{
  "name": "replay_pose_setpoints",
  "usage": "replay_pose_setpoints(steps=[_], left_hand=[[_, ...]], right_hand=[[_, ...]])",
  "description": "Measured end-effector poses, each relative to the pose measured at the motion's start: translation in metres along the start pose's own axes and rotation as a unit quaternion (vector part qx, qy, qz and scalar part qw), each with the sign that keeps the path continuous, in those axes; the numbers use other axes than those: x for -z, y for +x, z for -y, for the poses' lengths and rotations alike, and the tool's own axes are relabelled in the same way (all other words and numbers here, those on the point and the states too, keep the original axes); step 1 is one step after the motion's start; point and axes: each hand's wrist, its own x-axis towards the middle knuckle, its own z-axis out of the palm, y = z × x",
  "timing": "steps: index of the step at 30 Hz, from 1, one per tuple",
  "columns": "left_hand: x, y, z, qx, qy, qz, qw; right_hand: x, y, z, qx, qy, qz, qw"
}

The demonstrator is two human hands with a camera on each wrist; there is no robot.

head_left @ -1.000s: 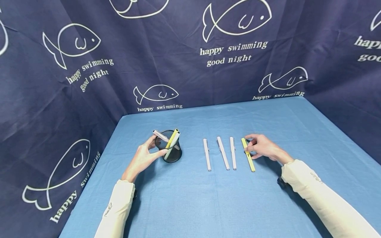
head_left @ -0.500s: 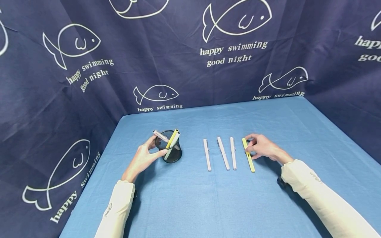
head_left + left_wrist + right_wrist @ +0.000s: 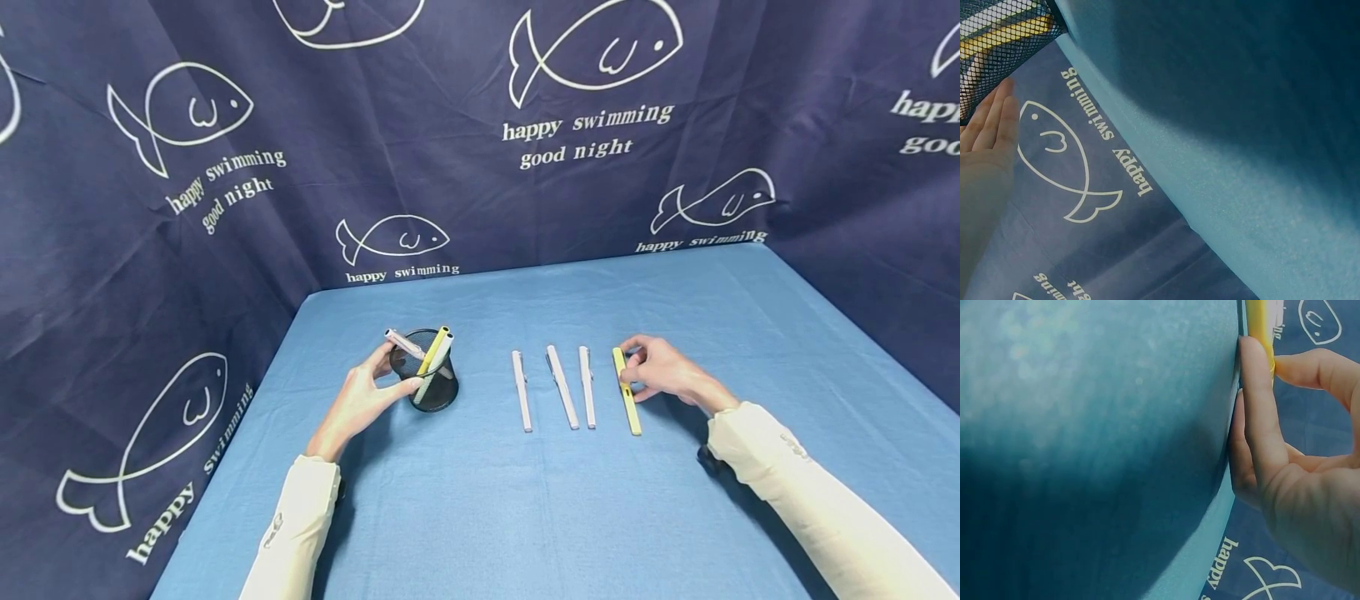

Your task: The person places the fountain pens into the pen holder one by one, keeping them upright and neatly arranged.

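My left hand [image 3: 363, 400] holds a black mesh pen holder [image 3: 438, 396] at the table's left, thumb on the near side and fingers round the far side. Leaning in it are a pale pink pen [image 3: 402, 342], a yellow pen [image 3: 435, 347] and a pale green pen [image 3: 442, 351]. To the right, my right hand [image 3: 663, 371] pinches another yellow pen [image 3: 631, 410] that lies on the cloth. In the right wrist view, thumb and a finger meet on this yellow pen [image 3: 1258, 325]; its far end is out of frame.
Three pale pink pens lie side by side between the hands: a left one [image 3: 522, 393], a middle one [image 3: 564, 392] and a right one [image 3: 587, 390]. Blue cloth [image 3: 480, 500] covers the table. Dark blue curtains [image 3: 480, 192] with fish prints stand behind and at both sides.
Between my right fingers, the yellow pen has turned slightly, its far end shifting a little to the right. My left hand and the pen holder stay put.
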Motion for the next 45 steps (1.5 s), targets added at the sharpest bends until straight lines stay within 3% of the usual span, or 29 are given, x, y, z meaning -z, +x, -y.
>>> replay_pose_setpoints(steps=[20,36,45], left_hand=[[0.0004,0.0013,0.0020,0.008,0.003,0.000,1.0000],[-0.0010,0.0011,0.0019,0.002,0.003,0.000,1.0000],[-0.0006,0.0003,0.0015,0.003,0.007,0.000,1.0000]], right_hand=[[-0.0028,0.0010,0.0032,-0.004,-0.022,-0.016,1.000],[-0.0038,0.0016,0.0053,-0.013,-0.055,-0.004,0.998],[-0.0024,-0.0024,0.0052,-0.001,-0.041,-0.001,0.999]])
